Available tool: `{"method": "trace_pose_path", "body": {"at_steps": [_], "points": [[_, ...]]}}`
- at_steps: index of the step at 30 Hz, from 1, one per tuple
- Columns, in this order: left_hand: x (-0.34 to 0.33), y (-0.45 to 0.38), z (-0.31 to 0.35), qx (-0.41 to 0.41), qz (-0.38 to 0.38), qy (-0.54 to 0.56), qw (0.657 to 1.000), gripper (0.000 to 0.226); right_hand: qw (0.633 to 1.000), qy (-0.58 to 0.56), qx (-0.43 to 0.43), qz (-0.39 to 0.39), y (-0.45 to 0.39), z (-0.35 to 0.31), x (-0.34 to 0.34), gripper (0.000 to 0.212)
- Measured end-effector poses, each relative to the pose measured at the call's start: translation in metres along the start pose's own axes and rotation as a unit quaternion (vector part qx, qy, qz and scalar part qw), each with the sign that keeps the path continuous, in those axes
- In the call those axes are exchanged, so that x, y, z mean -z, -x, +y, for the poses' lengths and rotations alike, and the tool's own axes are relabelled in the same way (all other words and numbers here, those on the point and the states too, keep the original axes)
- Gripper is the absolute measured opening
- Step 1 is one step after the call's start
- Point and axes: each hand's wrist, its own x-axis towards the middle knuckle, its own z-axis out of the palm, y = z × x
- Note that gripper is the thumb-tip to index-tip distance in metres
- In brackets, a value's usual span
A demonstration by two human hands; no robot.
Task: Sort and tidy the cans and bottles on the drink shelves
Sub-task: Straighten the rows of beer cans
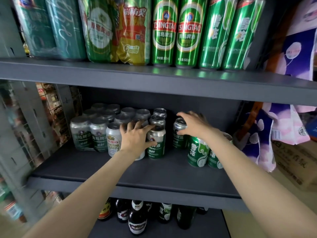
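On the middle shelf (154, 170) stand several short beer cans. My left hand (135, 136) lies with spread fingers over the cans in the middle. It hides most of a white can, and its thumb reaches onto the top of a silver-and-green can (156, 145). Two more such cans (157, 117) line up behind that one. My right hand (193, 124) grips another silver-and-green can (178, 134) from above, fingers over its top and thumb on its side. Two green cans (197, 152) stand under my right forearm.
A shrink-wrapped pack of silver cans (96, 129) fills the shelf's left part, beside a white can (113, 141). Tall green cans (176, 31) and wrapped packs stand on the upper shelf (154, 78). Dark bottles (137, 219) stand on the lower shelf. Purple packages (267, 134) hang at the right.
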Motion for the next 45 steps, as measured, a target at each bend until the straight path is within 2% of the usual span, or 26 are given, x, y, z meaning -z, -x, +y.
{"method": "trace_pose_path", "body": {"at_steps": [2,5,8,11,17,24,29,34,38,40,45], "points": [[0.001,0.000,-0.001,-0.004,-0.010,0.003,1.000,0.066,0.998,0.049,-0.022,-0.017,-0.016,-0.005,-0.008,0.073],[0.002,-0.002,-0.002,0.001,-0.016,0.018,1.000,0.066,0.997,0.079,-0.016,0.002,-0.025,-0.006,-0.012,0.066],[0.000,-0.002,-0.001,0.007,-0.007,0.018,1.000,0.065,0.999,0.029,0.023,0.011,-0.021,-0.005,-0.009,0.067],[-0.003,-0.002,0.001,0.018,0.012,0.013,1.000,0.066,0.998,-0.020,0.064,-0.016,-0.010,-0.006,-0.002,0.065],[-0.006,-0.003,0.002,0.020,0.026,0.018,0.999,0.066,0.993,-0.032,0.113,-0.019,0.006,-0.010,-0.006,0.062],[-0.006,-0.002,0.003,0.019,0.029,0.002,0.999,0.065,0.992,-0.053,0.113,-0.024,0.008,-0.010,-0.010,0.063],[-0.005,-0.001,0.001,0.008,0.025,0.004,1.000,0.065,0.991,-0.095,0.093,-0.015,0.026,0.011,0.000,0.063],[-0.007,0.000,0.002,0.009,0.024,-0.001,1.000,0.066,0.992,-0.119,0.025,0.018,0.052,0.055,0.014,0.050],[-0.002,0.000,0.005,0.019,0.007,0.005,1.000,0.064,0.992,-0.121,-0.025,-0.011,0.067,0.069,0.010,0.059],[0.002,0.001,0.011,0.017,0.000,0.020,1.000,0.065,0.994,-0.107,-0.029,0.012,0.068,0.068,0.003,0.060],[0.008,0.002,0.046,-0.123,0.034,0.053,0.990,0.072,0.994,-0.081,-0.049,0.052,0.066,0.057,-0.013,0.059]]}}
